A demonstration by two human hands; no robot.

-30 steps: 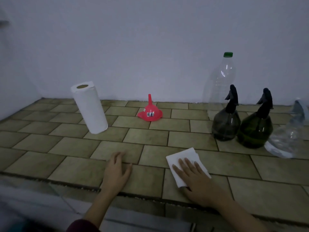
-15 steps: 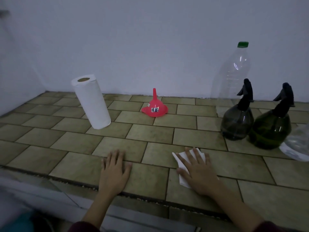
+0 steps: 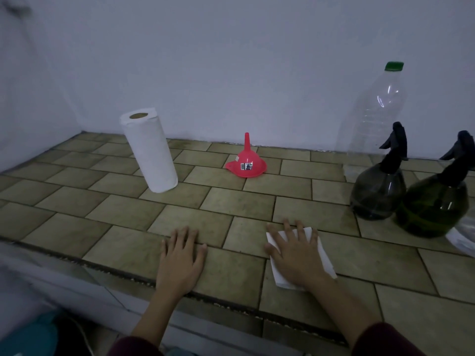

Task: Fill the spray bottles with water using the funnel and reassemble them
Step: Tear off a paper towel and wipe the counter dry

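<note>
Tiled counter [image 3: 239, 201] is taking both my palms: my left hand [image 3: 180, 260] is lying flat with fingers lightly spread on bare tile at lower centre, and my right hand [image 3: 298, 255] is pressing, fingers splayed, on a folded paper towel [image 3: 322, 255]. I am seeing the red funnel [image 3: 246, 162] sitting upside down at centre, well apart from the two dark spray bottles [image 3: 377, 194] crowding the right edge, their black heads on. I am judging that reaching past them risks knocking one into the tall clear bottle [image 3: 372, 116] behind, or off the frame's right side, spilling
</note>
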